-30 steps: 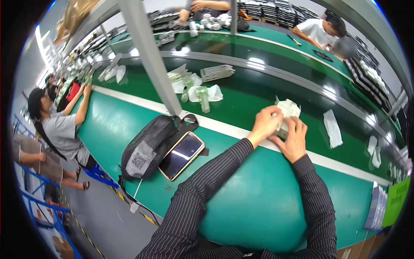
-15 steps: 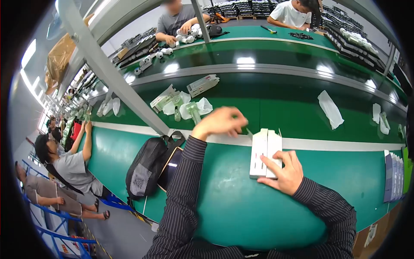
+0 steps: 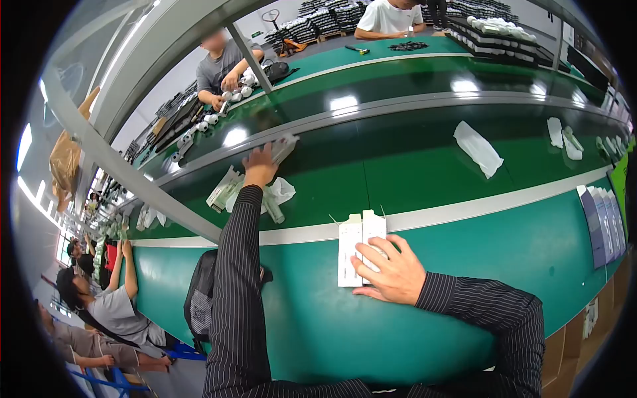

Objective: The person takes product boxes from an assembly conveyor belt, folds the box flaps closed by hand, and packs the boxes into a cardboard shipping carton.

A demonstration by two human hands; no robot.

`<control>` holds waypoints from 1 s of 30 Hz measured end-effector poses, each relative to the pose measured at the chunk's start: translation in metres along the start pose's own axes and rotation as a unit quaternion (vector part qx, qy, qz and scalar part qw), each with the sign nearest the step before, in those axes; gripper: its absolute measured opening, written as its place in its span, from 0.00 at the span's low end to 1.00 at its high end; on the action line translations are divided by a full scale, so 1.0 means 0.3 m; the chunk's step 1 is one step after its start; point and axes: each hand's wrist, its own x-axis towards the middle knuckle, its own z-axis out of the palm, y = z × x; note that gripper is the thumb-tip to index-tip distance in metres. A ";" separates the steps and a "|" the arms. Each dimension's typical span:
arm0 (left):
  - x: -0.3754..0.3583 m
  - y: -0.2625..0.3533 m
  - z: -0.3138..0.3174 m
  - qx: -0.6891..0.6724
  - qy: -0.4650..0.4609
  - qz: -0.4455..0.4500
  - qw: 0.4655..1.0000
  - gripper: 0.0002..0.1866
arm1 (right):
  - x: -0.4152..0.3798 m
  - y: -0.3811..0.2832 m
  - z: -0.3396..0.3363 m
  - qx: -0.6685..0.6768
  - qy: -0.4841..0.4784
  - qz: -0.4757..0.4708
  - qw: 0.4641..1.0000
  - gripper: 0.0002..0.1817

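My left hand (image 3: 260,166) is stretched out over the belt, its fingers closed at a small white printed box (image 3: 285,148), blurred by motion. Near the table's far edge, two narrow white boxes (image 3: 350,255) lie side by side with their end flaps raised. My right hand (image 3: 393,270) grips them, fingers across the right box and thumb at the near end. Below my left hand are another printed box (image 3: 224,190), a crumpled white wrapper (image 3: 283,191) and a pale green translucent piece (image 3: 273,209).
A black mesh backpack (image 3: 200,302) stands left, partly behind my left sleeve. Several upright cartons (image 3: 600,222) are at the right edge. A white sleeve (image 3: 478,149) lies on the belt (image 3: 398,169). A metal post (image 3: 142,172) slants at left. People sit beside and across.
My left hand has gone from beside the two white boxes to the far left, onto the printed box, which has turned. My right hand stays on the two boxes. The view has shifted.
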 end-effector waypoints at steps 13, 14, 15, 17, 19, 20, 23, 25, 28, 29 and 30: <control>-0.941 0.252 -0.324 -0.166 -0.112 0.225 0.954 0.49 | -0.008 -0.030 0.019 -0.005 -0.009 0.063 0.998 0.43; -0.972 0.258 -0.307 -0.223 -0.109 0.250 0.936 0.51 | -0.007 -0.026 0.016 -0.021 -0.011 0.061 0.998 0.43; -0.991 0.264 -0.292 -0.279 -0.105 0.275 0.914 0.52 | -0.004 -0.026 0.008 -0.022 -0.009 0.059 0.998 0.43; -1.005 0.292 -0.299 -0.326 -0.140 0.267 0.896 0.55 | 0.003 -0.036 -0.018 -0.009 -0.022 0.051 0.998 0.44; -1.002 0.291 -0.282 -0.347 -0.123 0.306 0.878 0.57 | 0.006 -0.047 -0.014 -0.009 -0.030 0.048 0.998 0.46; -0.994 0.282 -0.281 -0.361 -0.136 0.314 0.868 0.57 | 0.012 -0.055 -0.021 -0.011 -0.029 0.042 0.999 0.46; -0.950 0.240 -0.347 -0.358 -0.227 0.328 0.844 0.55 | 0.037 -0.075 -0.064 -0.026 -0.078 0.073 0.994 0.47; -0.893 0.195 -0.428 -0.370 -0.281 0.333 0.821 0.46 | 0.059 -0.080 -0.072 -0.025 -0.074 0.068 0.995 0.47; -0.704 0.050 -0.407 -0.266 -0.154 0.178 0.935 0.32 | 0.072 -0.084 -0.088 -0.028 -0.072 0.066 0.995 0.47; -0.638 0.005 -0.386 -0.266 -0.063 0.103 0.956 0.29 | 0.067 -0.088 -0.081 -0.027 -0.072 0.065 0.995 0.47; -0.549 -0.077 -0.300 -0.240 0.061 0.101 0.964 0.32 | 0.058 -0.094 -0.064 -0.021 -0.085 0.067 0.994 0.46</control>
